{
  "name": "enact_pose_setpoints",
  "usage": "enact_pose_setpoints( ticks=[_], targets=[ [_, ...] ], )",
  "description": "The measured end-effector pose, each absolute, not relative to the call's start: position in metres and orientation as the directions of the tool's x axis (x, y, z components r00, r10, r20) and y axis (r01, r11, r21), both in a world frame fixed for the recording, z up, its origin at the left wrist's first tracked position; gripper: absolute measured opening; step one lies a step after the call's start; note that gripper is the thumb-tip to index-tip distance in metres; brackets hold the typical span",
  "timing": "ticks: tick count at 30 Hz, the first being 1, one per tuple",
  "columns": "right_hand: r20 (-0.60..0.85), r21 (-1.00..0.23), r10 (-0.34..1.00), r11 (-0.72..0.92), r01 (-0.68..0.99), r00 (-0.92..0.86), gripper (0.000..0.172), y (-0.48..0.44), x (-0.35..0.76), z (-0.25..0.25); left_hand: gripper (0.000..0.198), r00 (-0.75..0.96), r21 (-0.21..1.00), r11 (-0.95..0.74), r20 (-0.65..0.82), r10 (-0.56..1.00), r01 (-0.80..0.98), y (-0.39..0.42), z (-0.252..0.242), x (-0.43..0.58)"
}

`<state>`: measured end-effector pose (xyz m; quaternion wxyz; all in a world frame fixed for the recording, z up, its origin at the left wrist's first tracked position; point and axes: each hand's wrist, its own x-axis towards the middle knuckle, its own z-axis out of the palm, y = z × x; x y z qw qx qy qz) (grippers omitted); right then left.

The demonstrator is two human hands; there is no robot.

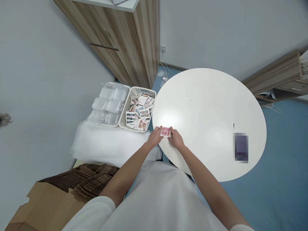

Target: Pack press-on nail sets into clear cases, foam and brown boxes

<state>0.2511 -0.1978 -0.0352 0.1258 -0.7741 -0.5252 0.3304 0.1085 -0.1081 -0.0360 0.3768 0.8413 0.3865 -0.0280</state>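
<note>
Between my two hands is a small white card of press-on nails [165, 132], with rows of red and pink nails facing up. My left hand [155, 137] pinches its left edge. At the opposite edge, my right hand [176, 138] grips it between thumb and fingers. The card is at the left rim of the round white table [204, 106]; whether it touches the tabletop I cannot tell. Left of it stands a white plastic basket [123, 120] heaped with similar nail cards [141, 110] in many colours.
Beside the basket, another one holds stacked clear plastic boxes [107, 104]. White sheeting [103, 141] lies in front of them. A carton of folded brown cardboard [53, 199] is at lower left. A blurred-out dark object [241, 147] rests on the table's right. A wooden cabinet [125, 41] rises behind.
</note>
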Motion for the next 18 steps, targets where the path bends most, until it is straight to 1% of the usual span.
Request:
enact_pose_setpoints(
  ticks=[2,5,7,10,13,18],
  targets=[
    [-0.376,-0.525,0.897,-0.415,0.743,0.235,0.065,-0.199,0.249,-0.034,0.063,0.700,0.586,-0.445,-0.328,0.634,0.678,-0.108,-0.035,0.109],
    [-0.336,-0.533,0.910,-0.397,0.747,0.244,0.062,-0.208,0.247,-0.031,0.060,0.714,0.551,-0.509,-0.256,0.651,0.661,-0.113,-0.032,0.103],
    [-0.261,-0.533,0.938,-0.336,0.777,0.227,0.057,-0.217,0.247,-0.028,0.055,0.729,0.534,-0.553,-0.189,0.658,0.639,-0.120,-0.030,0.096],
    [-0.157,-0.457,0.975,-0.214,0.863,0.158,0.051,-0.227,0.248,-0.024,0.050,0.783,0.507,-0.641,-0.120,0.610,0.577,-0.132,-0.028,0.085],
    [-0.150,-0.387,0.983,-0.160,0.908,0.109,0.051,-0.231,0.247,-0.023,0.050,0.824,0.464,-0.703,-0.115,0.555,0.539,-0.140,-0.027,0.079],
    [-0.176,-0.345,0.978,-0.168,0.923,0.113,0.052,-0.224,0.244,-0.023,0.050,0.807,0.410,-0.707,-0.149,0.572,0.577,-0.142,-0.027,0.084]
  ],
)
